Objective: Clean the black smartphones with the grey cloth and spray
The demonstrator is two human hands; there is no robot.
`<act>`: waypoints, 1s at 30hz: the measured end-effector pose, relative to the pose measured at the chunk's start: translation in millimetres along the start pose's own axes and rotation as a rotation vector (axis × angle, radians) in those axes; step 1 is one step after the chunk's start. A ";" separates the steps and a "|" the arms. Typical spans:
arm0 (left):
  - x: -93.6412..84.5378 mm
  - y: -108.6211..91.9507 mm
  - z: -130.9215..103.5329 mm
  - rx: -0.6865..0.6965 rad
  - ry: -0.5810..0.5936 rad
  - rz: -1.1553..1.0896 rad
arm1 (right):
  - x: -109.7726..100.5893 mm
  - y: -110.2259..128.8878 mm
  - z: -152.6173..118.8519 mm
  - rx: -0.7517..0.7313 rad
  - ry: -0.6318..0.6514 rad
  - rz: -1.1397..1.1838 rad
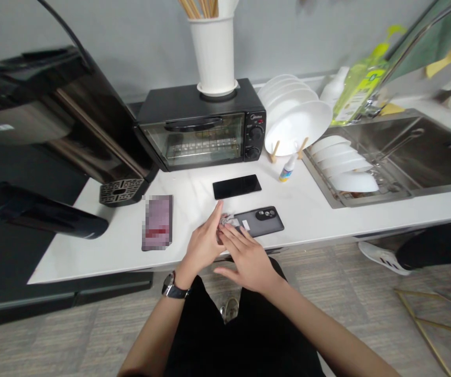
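Note:
A grey phone case (262, 223) with a black rim and camera cutouts lies on the counter, a small white label on it. My left hand (205, 240) is around its left end, one digit pointing up and the others partly hidden. Over that same end lies my right hand (246, 257), fingers stretched out and thumb apart. Something small and greyish, perhaps crumpled film (228, 219), shows by the fingertips; I cannot make it out clearly. Just behind lies a black phone (237, 187). A purple, pixelated flat item (159, 222) is left of my hands.
A toaster oven (197, 131) stands at the back, bearing a white holder (214, 52) of chopsticks. Right of it are racked plates (298, 123), a small bottle (287, 168) and a sink (425, 146) with bowls (341, 162). A black dispenser (72, 104) occupies the left. Another person's shoe (384, 257) shows at right.

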State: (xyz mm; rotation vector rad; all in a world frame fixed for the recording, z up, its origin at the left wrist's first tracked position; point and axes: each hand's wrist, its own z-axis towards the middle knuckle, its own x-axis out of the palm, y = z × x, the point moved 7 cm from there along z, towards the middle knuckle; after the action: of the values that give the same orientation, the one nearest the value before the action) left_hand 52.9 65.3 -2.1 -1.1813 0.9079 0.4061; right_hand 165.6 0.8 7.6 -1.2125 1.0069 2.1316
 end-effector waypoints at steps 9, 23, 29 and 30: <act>-3.5 -9.1 3.3 0.030 0.009 0.012 | -54.0 -83.7 -75.7 0.265 -0.143 -0.259; -0.5 -1.9 0.1 0.017 -0.007 0.021 | -5.8 1.7 -14.8 -0.003 0.006 0.030; -3.4 -9.3 2.9 0.040 0.008 -0.001 | -47.2 -59.5 -80.7 0.140 -0.086 -0.187; -3.7 -9.4 3.6 0.034 0.011 0.005 | -51.8 -71.1 -82.6 0.180 -0.113 -0.216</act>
State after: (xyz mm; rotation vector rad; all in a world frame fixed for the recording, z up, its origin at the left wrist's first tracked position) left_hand 58.7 65.8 6.9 -1.1511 0.9239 0.3866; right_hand 283.5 -23.7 -0.4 -1.0510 0.9493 1.8781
